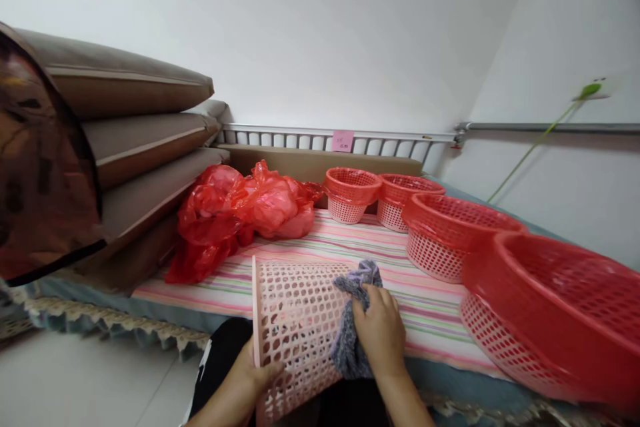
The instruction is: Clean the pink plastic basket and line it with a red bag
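A pale pink perforated basket point(305, 320) lies tipped on its side over my lap, its rim toward the left. My left hand point(255, 377) grips it near the rim at the lower left, thumb on the outer wall. Pressed against the basket's base end on the right is a grey-blue cloth point(353, 340), with my right hand point(380, 327) closed around it. Part of the cloth sticks up above my fingers.
Red plastic bags point(265, 203) lie on the striped sheet point(430, 320) behind the basket. Several baskets with red bags around their rims point(555, 320) line the right side. Stacked cushions point(150, 147) stand at left. A radiator point(295, 137) runs along the wall.
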Action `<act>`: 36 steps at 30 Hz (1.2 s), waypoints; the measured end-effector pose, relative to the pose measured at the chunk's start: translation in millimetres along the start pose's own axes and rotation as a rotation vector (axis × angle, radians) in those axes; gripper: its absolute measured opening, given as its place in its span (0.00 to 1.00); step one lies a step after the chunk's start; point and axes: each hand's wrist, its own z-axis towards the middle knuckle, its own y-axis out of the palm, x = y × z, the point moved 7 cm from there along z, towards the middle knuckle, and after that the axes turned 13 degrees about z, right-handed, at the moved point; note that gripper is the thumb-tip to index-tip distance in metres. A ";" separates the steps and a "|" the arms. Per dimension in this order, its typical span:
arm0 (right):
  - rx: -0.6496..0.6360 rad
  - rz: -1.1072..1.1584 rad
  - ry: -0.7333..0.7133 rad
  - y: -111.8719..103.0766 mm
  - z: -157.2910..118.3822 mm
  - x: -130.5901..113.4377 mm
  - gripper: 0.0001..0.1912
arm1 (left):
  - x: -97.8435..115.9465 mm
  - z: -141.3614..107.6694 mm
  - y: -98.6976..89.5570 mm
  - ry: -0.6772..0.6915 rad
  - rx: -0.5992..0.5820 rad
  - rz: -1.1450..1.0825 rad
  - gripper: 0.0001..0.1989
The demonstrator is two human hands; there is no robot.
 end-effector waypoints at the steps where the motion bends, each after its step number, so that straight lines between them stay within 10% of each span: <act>1: -0.026 0.026 -0.007 4.5 -1.1 -10.7 0.11 | -2.9 -1.5 -0.3 0.001 0.009 -0.012 0.34; 9: -0.324 0.467 -0.120 39.7 -28.0 -157.1 0.13 | -17.5 15.4 -24.1 0.014 0.159 0.189 0.25; 13: -0.410 0.522 -0.185 39.5 -41.0 -182.9 0.16 | -19.5 12.5 -29.0 -0.002 0.150 0.246 0.16; 18: -0.400 0.343 -0.222 38.1 -30.0 -157.3 0.14 | -33.3 -2.8 -23.8 -0.002 0.087 0.235 0.23; 27: -0.106 -0.144 0.031 2.0 36.0 -17.9 0.13 | -66.0 -9.8 -19.8 0.026 -0.159 0.134 0.36; 36: -0.077 -0.167 0.025 -2.0 22.9 -1.8 0.13 | -18.5 -1.4 -16.1 0.009 -0.078 0.005 0.44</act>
